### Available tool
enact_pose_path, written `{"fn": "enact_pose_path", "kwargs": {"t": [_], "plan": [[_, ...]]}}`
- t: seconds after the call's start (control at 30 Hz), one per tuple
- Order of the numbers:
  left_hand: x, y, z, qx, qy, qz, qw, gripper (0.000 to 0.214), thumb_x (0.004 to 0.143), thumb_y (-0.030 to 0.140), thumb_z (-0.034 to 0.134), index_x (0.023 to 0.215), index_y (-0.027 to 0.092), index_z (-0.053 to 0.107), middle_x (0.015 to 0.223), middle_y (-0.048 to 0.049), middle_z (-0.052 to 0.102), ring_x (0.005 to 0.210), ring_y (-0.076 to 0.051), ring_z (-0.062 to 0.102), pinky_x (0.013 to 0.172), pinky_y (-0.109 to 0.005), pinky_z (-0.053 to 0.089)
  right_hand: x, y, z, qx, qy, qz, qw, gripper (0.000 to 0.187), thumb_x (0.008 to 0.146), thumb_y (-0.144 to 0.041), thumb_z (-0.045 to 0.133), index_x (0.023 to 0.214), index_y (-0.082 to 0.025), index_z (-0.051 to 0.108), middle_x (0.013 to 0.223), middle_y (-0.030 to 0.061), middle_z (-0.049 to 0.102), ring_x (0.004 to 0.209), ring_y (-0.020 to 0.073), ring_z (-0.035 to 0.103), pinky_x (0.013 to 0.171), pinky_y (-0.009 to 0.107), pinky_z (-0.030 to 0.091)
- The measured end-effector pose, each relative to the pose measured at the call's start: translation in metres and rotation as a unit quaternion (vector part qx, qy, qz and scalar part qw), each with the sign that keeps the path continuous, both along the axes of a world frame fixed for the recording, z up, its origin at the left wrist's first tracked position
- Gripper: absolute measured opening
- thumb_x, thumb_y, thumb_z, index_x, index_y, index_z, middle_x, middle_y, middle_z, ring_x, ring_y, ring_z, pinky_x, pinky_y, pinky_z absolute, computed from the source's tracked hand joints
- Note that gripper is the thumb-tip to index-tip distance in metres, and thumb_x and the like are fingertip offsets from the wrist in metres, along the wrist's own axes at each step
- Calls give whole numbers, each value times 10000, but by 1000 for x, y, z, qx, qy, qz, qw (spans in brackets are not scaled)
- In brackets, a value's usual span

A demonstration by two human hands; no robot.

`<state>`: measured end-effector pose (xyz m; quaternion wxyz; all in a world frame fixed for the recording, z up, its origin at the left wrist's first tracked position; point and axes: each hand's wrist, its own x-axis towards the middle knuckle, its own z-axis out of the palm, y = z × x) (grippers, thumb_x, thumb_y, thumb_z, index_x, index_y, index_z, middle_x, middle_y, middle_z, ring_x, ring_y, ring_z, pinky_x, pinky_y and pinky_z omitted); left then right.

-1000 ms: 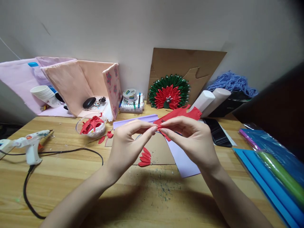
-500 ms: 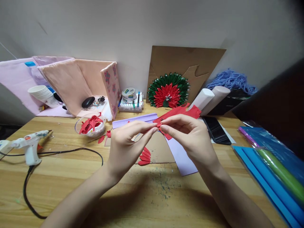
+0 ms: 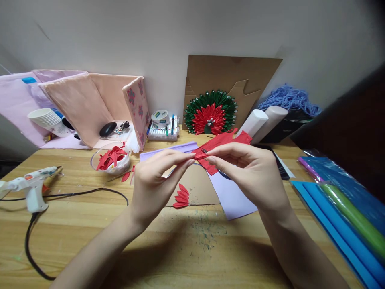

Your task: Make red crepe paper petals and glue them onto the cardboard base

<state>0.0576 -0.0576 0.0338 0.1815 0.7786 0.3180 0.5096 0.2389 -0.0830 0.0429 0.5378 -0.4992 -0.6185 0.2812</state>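
My left hand (image 3: 156,182) and my right hand (image 3: 249,172) meet above the middle of the wooden table (image 3: 90,237). Both pinch a small red paper piece (image 3: 200,155) between thumb and fingertips. Below them, on a brown cardboard sheet (image 3: 201,188), lie several folded red petals (image 3: 181,197) in a fan. A larger red paper sheet (image 3: 224,141) and a lilac paper sheet (image 3: 233,196) lie behind and under my right hand.
A white glue gun (image 3: 28,186) with a black cord lies at left. A clear bowl of red scraps (image 3: 112,158), a marker set with tape (image 3: 162,127), a red-and-green paper rosette (image 3: 209,117), white rolls (image 3: 260,122), blue yarn and coloured sheets (image 3: 345,216) surround the spot.
The view has shifted slightly, so things sit a little lower-left in frame. My fingers have worked the red piece, and the hands stay pinched together.
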Motion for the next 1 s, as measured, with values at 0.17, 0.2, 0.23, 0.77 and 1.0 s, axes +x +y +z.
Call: {"fn": "enact_pose_path", "kwargs": {"t": [0.17,0.2,0.23,0.77,1.0], "plan": [[1,0,-1,-3,-7,1,1000,151,808,160,629,919,223,708,852,-22,721,795,-151,651,745,-278,521,0,1,-3,-15,-16,5,1000,143,767,-303,686,809,-166,683,784,45,714,707,169,671,679,297,577],[2,-1,-1,-18,-17,2,1000,145,806,167,634,920,219,708,864,-23,722,803,-151,654,760,-278,525,0,1,-3,-14,-24,7,1000,138,776,-301,677,816,-169,678,791,42,710,715,166,667,684,292,572],[2,-1,-1,-44,-31,1,999,151,804,179,639,935,215,704,888,-27,722,817,-151,659,777,-280,530,0,1,-3,-9,-33,6,999,129,786,-297,668,822,-173,672,799,38,707,725,163,664,691,288,567],[6,11,-1,-323,-186,-48,927,159,762,302,681,817,156,650,797,-28,692,731,-127,646,701,-243,529,-27,-6,-18,160,-206,-73,963,85,842,-171,550,782,-205,599,706,18,647,643,146,591,628,280,494],[4,16,-8,-351,-166,-62,920,188,786,341,652,769,154,642,721,-14,648,687,-112,604,670,-224,500,-34,-4,-29,225,-232,-92,942,111,806,-116,564,748,-209,575,665,16,636,628,154,592,607,290,486]]}}
